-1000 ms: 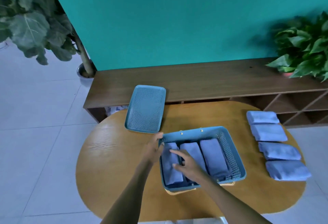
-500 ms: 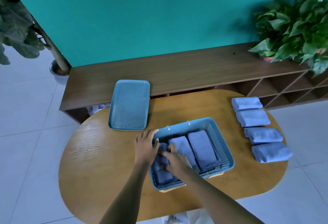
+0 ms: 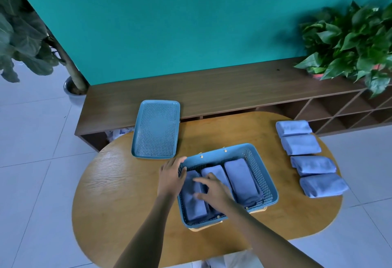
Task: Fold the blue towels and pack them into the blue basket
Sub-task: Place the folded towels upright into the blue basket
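Leftmost towel [image 3: 194, 199] under right hand [image 3: 214, 191].

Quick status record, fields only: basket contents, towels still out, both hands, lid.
basket: blue basket, mid-table
packed: three folded towels side by side
waiting: four folded towels in a row at table right
left hand: left hand on basket's left rim
right hand: right hand open over the left and middle packed towels
lid: blue lid lying behind basket

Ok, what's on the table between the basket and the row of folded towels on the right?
Nothing: in the head view only bare wooden table lies between the blue basket and the four folded towels lined up along the right edge.
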